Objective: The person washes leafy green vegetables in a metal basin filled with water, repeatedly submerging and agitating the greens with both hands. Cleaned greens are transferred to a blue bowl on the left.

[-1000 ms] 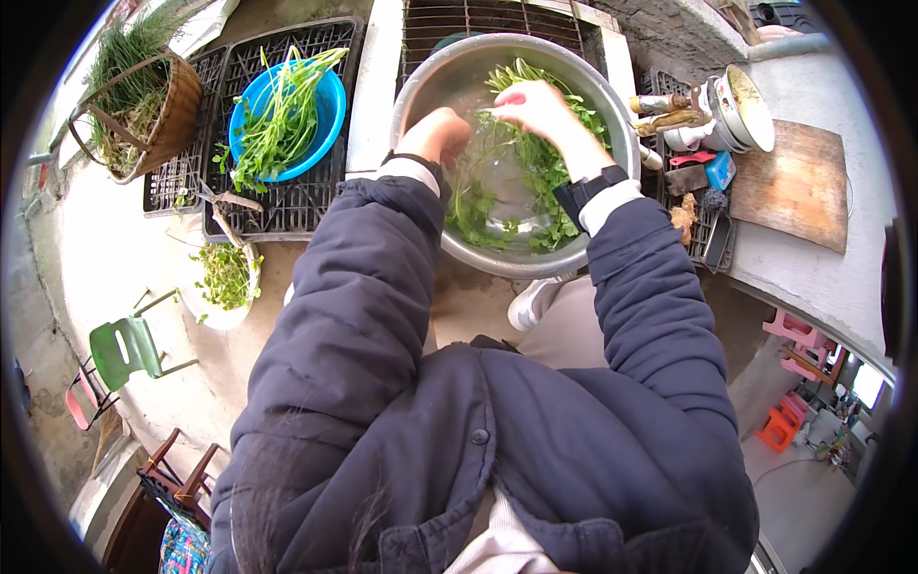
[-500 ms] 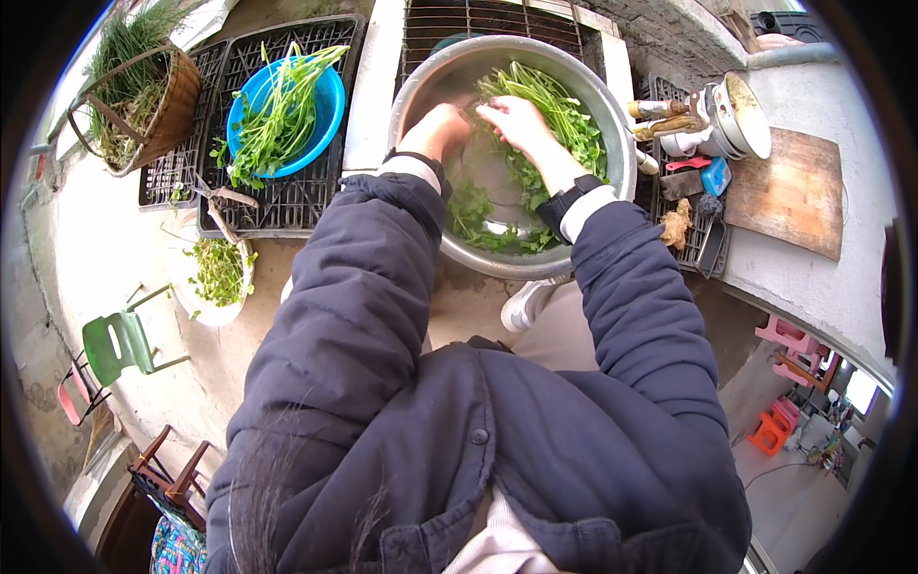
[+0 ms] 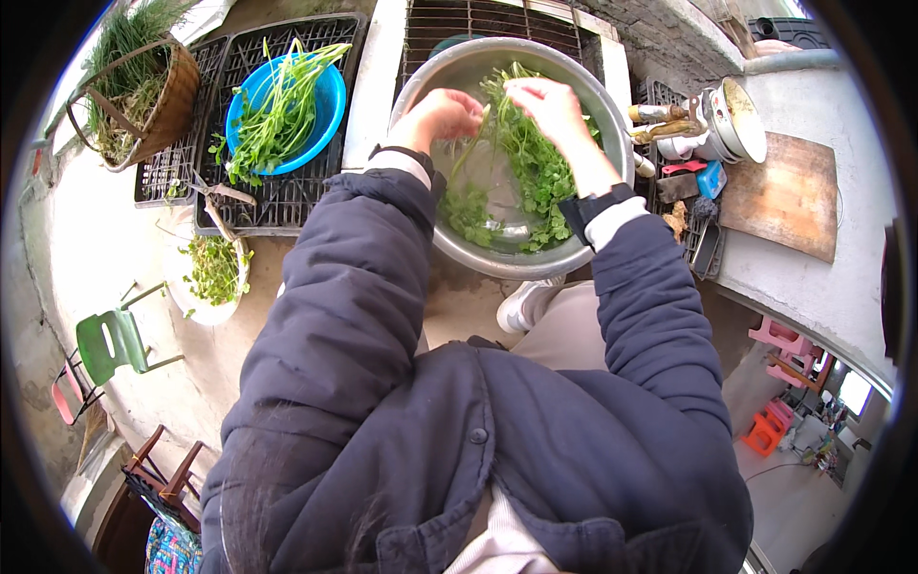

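Note:
A wide metal basin [image 3: 405, 101] holds water and long-stemmed leafy greens that look like celery [image 3: 542, 182]. Over its left half, my left hand [image 3: 448, 114] is closed, with a thin green stalk between the fingertips; the stalk trails down toward loose leaves [image 3: 468, 214] in the water. Facing it, my right hand [image 3: 547, 103] pinches the upper stems of the bunch at the basin's right side. Both hands are raised above the water, fingertips a short gap apart. The right hand's fingers partly cover the stems.
At left, a blue bowl [image 3: 337, 107] of greens sits on black crates [image 3: 277, 212], beside a wicker basket [image 3: 170, 107]. Scissors [image 3: 224, 192] lie near a white bowl [image 3: 241, 292] of trimmings. On the right are stacked pots [image 3: 744, 113] and a wooden board [image 3: 779, 196].
My left hand has lifted out of the basin's middle with a stalk. The right hand has shifted right and up, and the leafy bunch now hangs lower and more upright.

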The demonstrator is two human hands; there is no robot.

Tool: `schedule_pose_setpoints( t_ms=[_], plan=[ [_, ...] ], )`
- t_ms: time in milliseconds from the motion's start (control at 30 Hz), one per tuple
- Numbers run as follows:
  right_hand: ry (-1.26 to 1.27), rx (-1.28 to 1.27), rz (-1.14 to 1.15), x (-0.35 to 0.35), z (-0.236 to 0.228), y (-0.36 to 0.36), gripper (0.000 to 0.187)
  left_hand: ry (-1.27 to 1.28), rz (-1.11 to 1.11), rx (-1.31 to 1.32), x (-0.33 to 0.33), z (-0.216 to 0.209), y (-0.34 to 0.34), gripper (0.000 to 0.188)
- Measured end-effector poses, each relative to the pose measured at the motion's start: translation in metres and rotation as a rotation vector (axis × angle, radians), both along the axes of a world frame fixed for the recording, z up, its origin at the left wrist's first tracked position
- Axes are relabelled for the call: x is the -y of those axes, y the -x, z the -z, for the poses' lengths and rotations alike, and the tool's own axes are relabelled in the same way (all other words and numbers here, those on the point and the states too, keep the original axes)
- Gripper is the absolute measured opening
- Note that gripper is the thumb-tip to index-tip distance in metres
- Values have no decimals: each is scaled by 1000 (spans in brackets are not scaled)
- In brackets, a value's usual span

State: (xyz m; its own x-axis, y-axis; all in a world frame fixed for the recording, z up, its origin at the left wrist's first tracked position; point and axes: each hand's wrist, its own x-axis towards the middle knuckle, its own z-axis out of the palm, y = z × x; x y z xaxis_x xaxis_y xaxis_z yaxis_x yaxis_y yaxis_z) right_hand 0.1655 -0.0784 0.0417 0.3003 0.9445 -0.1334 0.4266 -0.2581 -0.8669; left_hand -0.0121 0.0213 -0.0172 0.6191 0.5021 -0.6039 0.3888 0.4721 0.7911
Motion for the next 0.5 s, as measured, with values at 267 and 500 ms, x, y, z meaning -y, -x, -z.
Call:
schedule_pose_setpoints(
  t_ms=[267,500],
  plan=[
    [96,-606,152,-2,9,8,25,285,-72,304,-7,-15,1,18],
    [350,-534,238,7,82,26,13,-336,206,-146,10,10,-11,30]
  ],
)
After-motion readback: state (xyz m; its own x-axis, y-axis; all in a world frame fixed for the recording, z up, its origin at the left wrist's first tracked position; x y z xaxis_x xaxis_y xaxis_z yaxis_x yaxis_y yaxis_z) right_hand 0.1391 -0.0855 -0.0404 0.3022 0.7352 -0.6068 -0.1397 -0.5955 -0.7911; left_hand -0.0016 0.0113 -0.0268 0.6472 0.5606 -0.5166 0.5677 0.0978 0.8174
